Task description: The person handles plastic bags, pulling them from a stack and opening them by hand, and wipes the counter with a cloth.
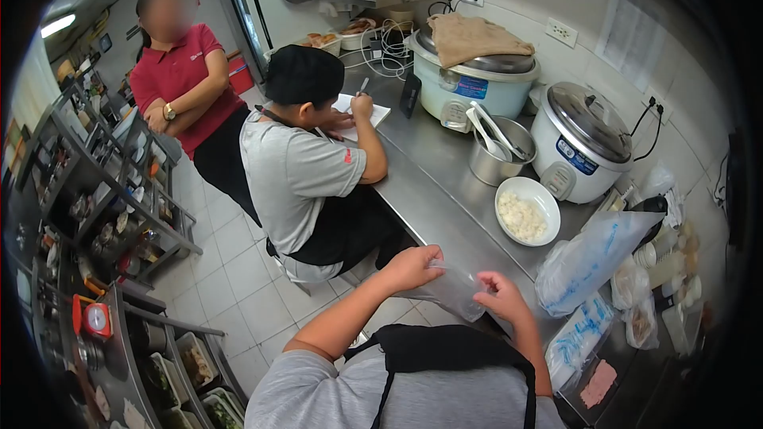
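Note:
In front of my chest, a clear plastic bag (457,290) stretches between my two hands. My left hand (412,270) is closed, its thumb and fingers pinching the bag's upper left side. At the opposite side of the bag is my right hand (507,300), with curled fingers and thumb at its edge; the exact grip is partly hidden by the bag's shine. The bag shows no clear contents. Just beyond my hands, a white bowl (531,193) with cooked white rice (520,217) stands on the steel counter (453,210).
Two rice cookers (584,131) and a steel pot (486,160) with white utensils stand behind the bowl. Plastic bag packs (592,258) lie right. A seated person (306,155) writes at the counter; another person (187,83) stands behind. Shelves (103,191) line the left.

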### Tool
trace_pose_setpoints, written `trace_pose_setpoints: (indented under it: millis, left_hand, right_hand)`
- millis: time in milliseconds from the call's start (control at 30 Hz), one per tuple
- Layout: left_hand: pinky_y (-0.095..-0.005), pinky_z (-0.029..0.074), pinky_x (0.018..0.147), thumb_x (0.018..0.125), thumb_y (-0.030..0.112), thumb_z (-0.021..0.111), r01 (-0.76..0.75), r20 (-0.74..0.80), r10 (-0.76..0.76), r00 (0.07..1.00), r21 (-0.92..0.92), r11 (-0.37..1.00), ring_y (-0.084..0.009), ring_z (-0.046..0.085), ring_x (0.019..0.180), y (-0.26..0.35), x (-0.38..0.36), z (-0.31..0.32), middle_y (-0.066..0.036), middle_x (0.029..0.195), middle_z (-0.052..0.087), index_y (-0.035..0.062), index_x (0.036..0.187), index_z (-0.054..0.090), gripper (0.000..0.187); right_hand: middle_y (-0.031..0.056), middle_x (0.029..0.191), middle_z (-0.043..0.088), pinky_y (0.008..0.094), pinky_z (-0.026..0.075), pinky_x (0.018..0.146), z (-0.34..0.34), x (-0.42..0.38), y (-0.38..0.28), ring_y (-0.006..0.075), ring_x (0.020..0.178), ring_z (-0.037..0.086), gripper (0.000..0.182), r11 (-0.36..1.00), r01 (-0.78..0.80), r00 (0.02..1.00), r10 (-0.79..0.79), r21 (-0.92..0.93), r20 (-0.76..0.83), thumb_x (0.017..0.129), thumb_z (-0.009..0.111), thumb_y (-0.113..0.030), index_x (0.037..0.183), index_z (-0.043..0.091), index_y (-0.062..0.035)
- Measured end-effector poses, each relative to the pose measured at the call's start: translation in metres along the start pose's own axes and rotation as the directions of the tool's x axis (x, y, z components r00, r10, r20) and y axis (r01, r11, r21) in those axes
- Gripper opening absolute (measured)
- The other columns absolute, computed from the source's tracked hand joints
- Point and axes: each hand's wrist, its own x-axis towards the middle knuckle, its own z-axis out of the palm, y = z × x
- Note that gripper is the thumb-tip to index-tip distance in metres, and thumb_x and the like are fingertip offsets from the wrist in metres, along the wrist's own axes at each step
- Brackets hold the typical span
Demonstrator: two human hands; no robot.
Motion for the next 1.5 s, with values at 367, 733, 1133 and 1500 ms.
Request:
trace_pose_setpoints:
  millis: [367,733,1133,1500]
  left_hand:
    - [-0.0302,0.039,0.054,0.07,0.022,0.061,-0.035,-0.009,0.036,0.999,0.096,0.995,-0.0218,0.052,0.059,-0.012,-0.004,-0.02,-0.009,0.066,0.054,0.0043,0.08,0.051,0.023]
    - [-0.0324,0.041,0.063,0.064,0.029,0.067,-0.196,-0.007,0.203,0.979,0.224,0.955,-0.0261,0.051,0.072,-0.015,0.029,-0.016,-0.012,0.084,0.052,0.0074,0.097,0.05,0.043]
    - [-0.0354,0.034,0.076,0.065,0.011,0.063,-0.759,0.176,0.776,0.606,-0.166,0.63,-0.0226,0.05,0.079,0.075,0.038,0.121,-0.003,0.08,0.052,0.0128,0.09,0.051,0.027]
    - [-0.0324,0.039,0.064,0.073,0.012,0.056,-0.459,0.083,0.478,0.874,-0.182,0.87,-0.0245,0.053,0.065,0.104,0.045,0.186,-0.006,0.067,0.054,0.0078,0.074,0.05,0.008]
  right_hand:
    - [0.0016,0.071,0.056,0.0202,0.039,0.056,0.021,0.002,0.006,0.0064,0.061,0.048,0.02,0.919,-0.335,0.941,0.316,0.208,0.119,0.074,0.058,-0.013,0.089,0.055,0.0]
    - [0.0039,0.058,0.053,0.0233,0.037,0.05,0.026,-0.024,0.02,0.0094,0.054,0.045,0.019,0.88,-0.435,0.853,0.471,0.189,-0.227,0.073,0.059,-0.016,0.062,0.053,-0.0021]
    - [0.0055,0.055,0.046,0.0271,0.036,0.047,-0.033,-0.087,-0.005,0.0102,0.052,0.041,0.019,0.956,-0.287,0.89,0.241,-0.066,-0.387,0.068,0.061,-0.012,0.065,0.045,-0.0023]
    - [0.0095,0.082,0.053,0.0237,0.042,0.065,-0.203,-0.249,0.079,0.0148,0.072,0.052,0.009,0.75,-0.647,0.564,0.352,-0.135,-0.747,0.076,0.048,-0.007,0.08,0.052,0.0001]
